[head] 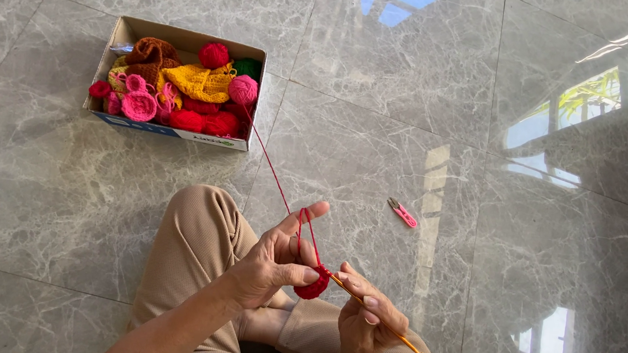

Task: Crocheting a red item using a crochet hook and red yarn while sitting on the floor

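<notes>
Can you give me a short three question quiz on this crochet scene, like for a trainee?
1. True or false: the pink thread snips lie inside the cardboard box.
2. Which hand holds the crochet hook: A the left hand, B the right hand?
3. Fill in: the red yarn strand runs from the left hand's index finger up to the ____.

Key
1. False: they lie on the grey floor tiles, apart from the box.
2. B; the left hand pinches the small red crochet piece.
3. Box, towards the pink yarn ball.
</notes>
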